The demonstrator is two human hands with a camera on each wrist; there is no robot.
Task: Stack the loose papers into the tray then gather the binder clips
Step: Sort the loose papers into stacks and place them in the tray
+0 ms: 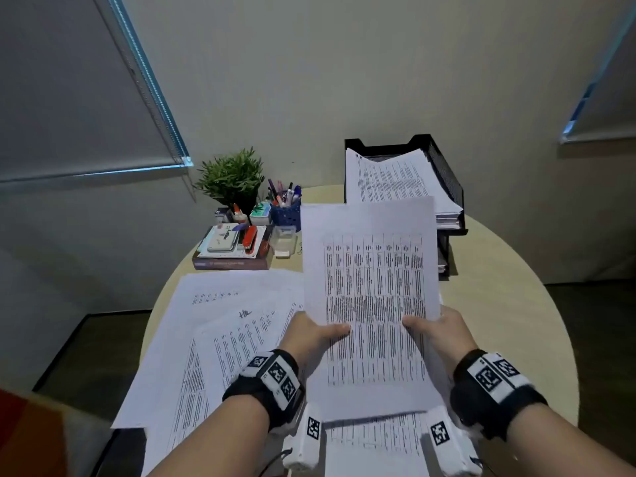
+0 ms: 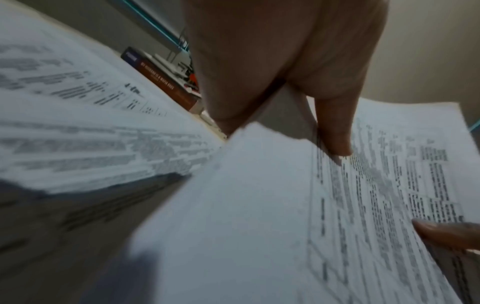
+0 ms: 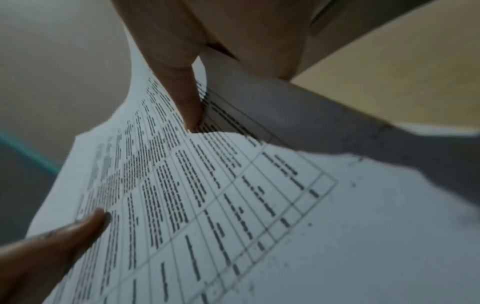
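Both hands hold up a printed sheet of paper point(image 1: 371, 297) above the round table. My left hand point(image 1: 315, 333) pinches its left edge, thumb on top; my right hand point(image 1: 435, 330) pinches its right edge the same way. The left wrist view shows the sheet point(image 2: 259, 226) with the thumb over it, and the right wrist view shows the same sheet point(image 3: 233, 205) pinched under a thumb. The black mesh tray point(image 1: 447, 173) stands at the back right with a stack of printed papers point(image 1: 392, 180) in it. More loose papers point(image 1: 223, 332) lie spread on the table at left.
A book stack with a red stapler point(image 1: 250, 239), a clear small box point(image 1: 284, 241), a blue pen cup point(image 1: 285, 211) and a potted plant point(image 1: 232, 177) stand at the back left. Bare tan table point(image 1: 509, 304) shows at right. Another sheet point(image 1: 375, 438) lies near the front edge.
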